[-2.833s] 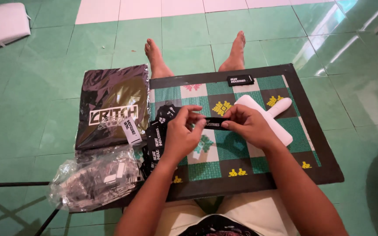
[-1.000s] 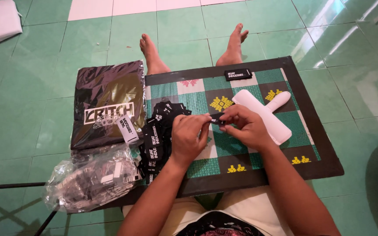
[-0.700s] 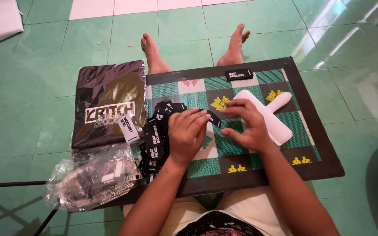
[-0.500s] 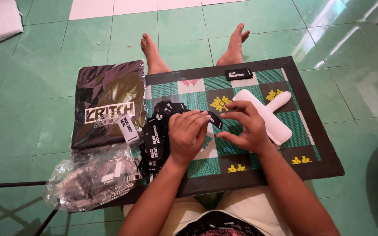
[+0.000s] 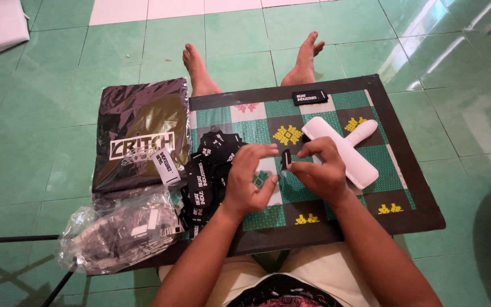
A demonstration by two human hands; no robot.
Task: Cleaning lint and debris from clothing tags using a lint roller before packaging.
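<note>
Left hand (image 5: pixel 251 179) opened off black label (image 5: pixel 286 158), right hand (image 5: pixel 320 170) pinching it

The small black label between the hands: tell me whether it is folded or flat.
Folded, it seems: the small black label stands as a short doubled strip pinched by the right hand, half the length of the flat label on the board.

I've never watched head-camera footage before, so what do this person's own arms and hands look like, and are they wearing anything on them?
Both arms are bare up to the frame edge: no sleeves, gloves, watch, bracelets or rings show. The left hand and the right hand are uncovered, with short nails. No cables or markings appear on them.
</note>
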